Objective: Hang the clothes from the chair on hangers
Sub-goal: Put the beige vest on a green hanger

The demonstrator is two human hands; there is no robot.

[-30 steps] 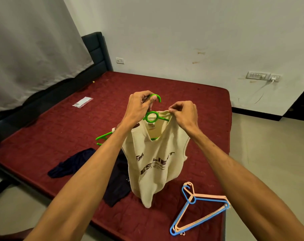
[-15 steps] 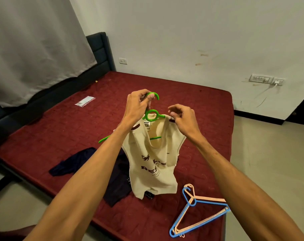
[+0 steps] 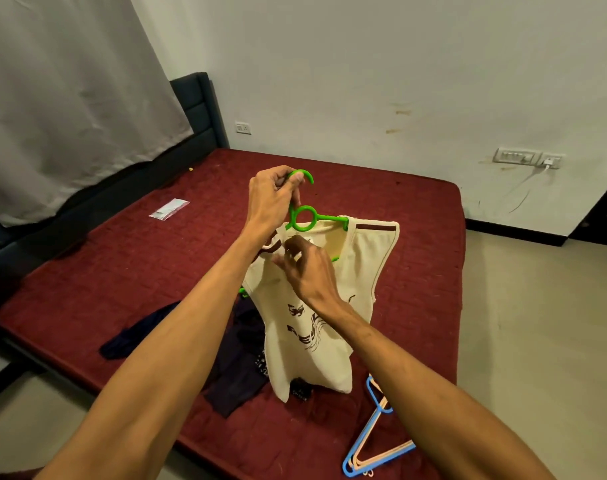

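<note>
Fingers of left hand (image 3: pixel 272 199) pinch one green hanger (image 3: pixel 304 216); right hand (image 3: pixel 307 271) pinches one cream shirt (image 3: pixel 316 306).

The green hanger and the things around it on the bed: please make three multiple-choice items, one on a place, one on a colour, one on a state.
1. Where do the spare hangers lie?
A. near the front right corner of the bed
B. on the floor
C. by the headboard

2. What colour is the hanger that carries the cream top?
A. blue
B. green
C. pink

3. How is the cream top on that hanger now?
A. fully off it
B. lying flat on the bed
C. right shoulder over the hanger arm, left side still being worked

Answers:
1 A: the blue and pink hangers rest on the red bed at its near right corner.
2 B: the hanger held at its hook in the grip of the left hand is green.
3 C: the cream top hangs from the right arm of the hanger, while the right hand is at the neckline on the left side.
</note>
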